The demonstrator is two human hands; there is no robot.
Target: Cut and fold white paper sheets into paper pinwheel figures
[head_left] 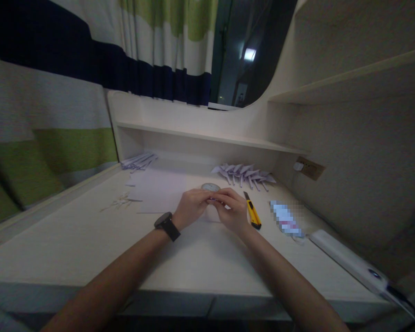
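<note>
My left hand (192, 206), with a black watch (166, 225) on the wrist, and my right hand (232, 211) meet over the middle of the pale desk (90, 240). Together their fingertips pinch a small pale piece of paper (215, 200); most of it is hidden by the fingers. A round tape roll (210, 186) lies just behind the hands. A yellow utility knife (252, 212) lies right beside my right hand. A white paper sheet (157, 191) lies to the left of my left hand.
A row of folded paper shapes (244, 173) lies at the back right, a stack of paper strips (138, 161) at the back left, and small scraps (122, 201) on the left. A power strip (349, 260) runs along the right. A shelf (207, 136) hangs above.
</note>
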